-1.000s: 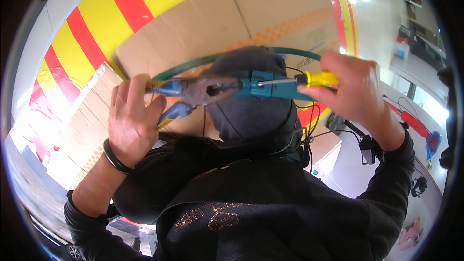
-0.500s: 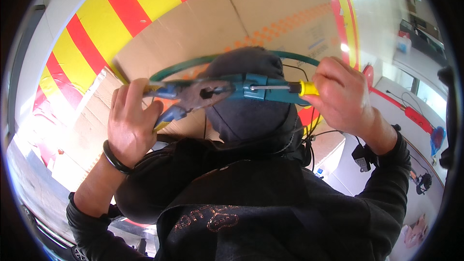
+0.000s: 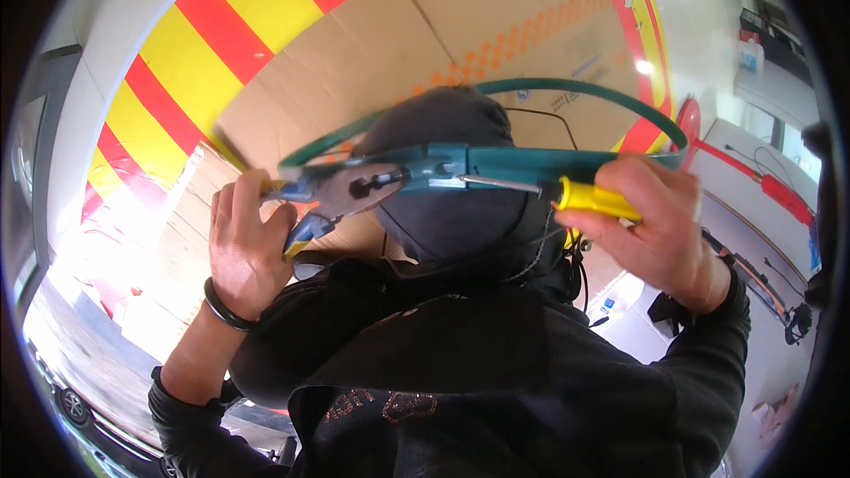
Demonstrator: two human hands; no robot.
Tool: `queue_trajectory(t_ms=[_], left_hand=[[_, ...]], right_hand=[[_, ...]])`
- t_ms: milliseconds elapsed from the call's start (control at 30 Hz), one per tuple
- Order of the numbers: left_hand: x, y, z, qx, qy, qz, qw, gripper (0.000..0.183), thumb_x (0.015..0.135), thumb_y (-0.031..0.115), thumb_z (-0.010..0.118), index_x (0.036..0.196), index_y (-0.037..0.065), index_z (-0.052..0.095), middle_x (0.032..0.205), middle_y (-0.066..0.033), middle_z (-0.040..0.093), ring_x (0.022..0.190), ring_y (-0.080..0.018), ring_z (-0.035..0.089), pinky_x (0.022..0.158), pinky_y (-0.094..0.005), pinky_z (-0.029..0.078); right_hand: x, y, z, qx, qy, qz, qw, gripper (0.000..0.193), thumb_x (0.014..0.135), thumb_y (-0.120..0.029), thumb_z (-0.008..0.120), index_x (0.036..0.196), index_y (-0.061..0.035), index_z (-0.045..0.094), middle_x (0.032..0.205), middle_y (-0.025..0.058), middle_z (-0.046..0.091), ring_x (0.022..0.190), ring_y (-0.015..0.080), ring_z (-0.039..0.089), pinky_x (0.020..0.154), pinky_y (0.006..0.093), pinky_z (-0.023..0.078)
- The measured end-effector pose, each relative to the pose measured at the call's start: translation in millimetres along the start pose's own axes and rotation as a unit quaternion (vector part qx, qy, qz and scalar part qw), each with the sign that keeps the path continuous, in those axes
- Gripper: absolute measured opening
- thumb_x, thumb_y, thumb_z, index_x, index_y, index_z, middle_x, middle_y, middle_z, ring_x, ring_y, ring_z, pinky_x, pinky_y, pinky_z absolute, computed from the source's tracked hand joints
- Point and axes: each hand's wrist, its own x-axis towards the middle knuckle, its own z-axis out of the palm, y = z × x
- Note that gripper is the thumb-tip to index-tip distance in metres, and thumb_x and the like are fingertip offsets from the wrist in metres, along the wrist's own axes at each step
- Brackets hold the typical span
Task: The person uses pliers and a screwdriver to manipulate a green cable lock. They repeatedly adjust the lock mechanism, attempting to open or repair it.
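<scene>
My left hand [image 3: 243,235] is closed around the blue and yellow handles of a pair of pliers [image 3: 359,193]. The jaws of the pliers grip or overlap the left part of a green plastic strap [image 3: 540,161]; exactly how is blurred. Bent into a large loop, the strap runs through a teal and silvery buckle [image 3: 443,165] just right of the jaws. In my closed right hand [image 3: 653,223] is a yellow-handled screwdriver [image 3: 595,201]. Its thin shaft points left, with the tip at the buckle's right part. Dark grey cloth [image 3: 452,221] lies behind the tools.
A large cardboard sheet [image 3: 345,62] spreads beyond the loop, bordered by red and yellow stripes [image 3: 226,22]. At the right are a long red object [image 3: 753,179] and black cables [image 3: 792,323]. A car [image 3: 75,407] shows at lower left.
The right hand has shifted right and down with the screwdriver, which now slants, showing more of its handle. The strap loop bulges farther right. The left hand with the pliers has moved slightly.
</scene>
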Motion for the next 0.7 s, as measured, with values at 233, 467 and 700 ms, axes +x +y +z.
queue_trajectory(t_ms=[233,467,700], left_hand=[[4,-1,3,-0.004,-0.008,0.004,1.0,0.019,0.064,0.004,0.076,0.082,-0.001,0.07,0.111,-0.021,0.056,0.097,-0.0367,0.057,0.083,-0.0443,0.048],[6,0,-2,0.008,-0.029,-0.001,1.0,0.021,0.064,0.001,0.074,0.085,-0.001,0.07,0.111,-0.0201,0.055,0.096,-0.0365,0.057,0.082,-0.0436,0.049],[9,10,-2,0.007,-0.042,-0.02,0.999,0.023,0.063,-0.005,0.069,0.086,-0.003,0.068,0.11,-0.0185,0.057,0.094,-0.0355,0.061,0.08,-0.0414,0.053]], right_hand=[[15,33,27,0.055,0.05,-0.02,0.997,0.036,0.071,-0.017,0.091,0.083,-0.0031,0.06,0.071,0.0109,0.057,0.057,0.0242,0.059,0.052,0.029,0.045],[28,52,12,0.024,0.012,-0.177,0.984,0.044,0.066,-0.021,0.091,0.093,-0.0035,0.062,0.076,0.0099,0.058,0.059,0.0248,0.06,0.052,0.031,0.047],[37,68,6,0.107,0.021,-0.185,0.977,0.04,0.067,-0.013,0.089,0.096,-0.0008,0.063,0.07,0.0088,0.057,0.054,0.0226,0.058,0.048,0.0292,0.046]])
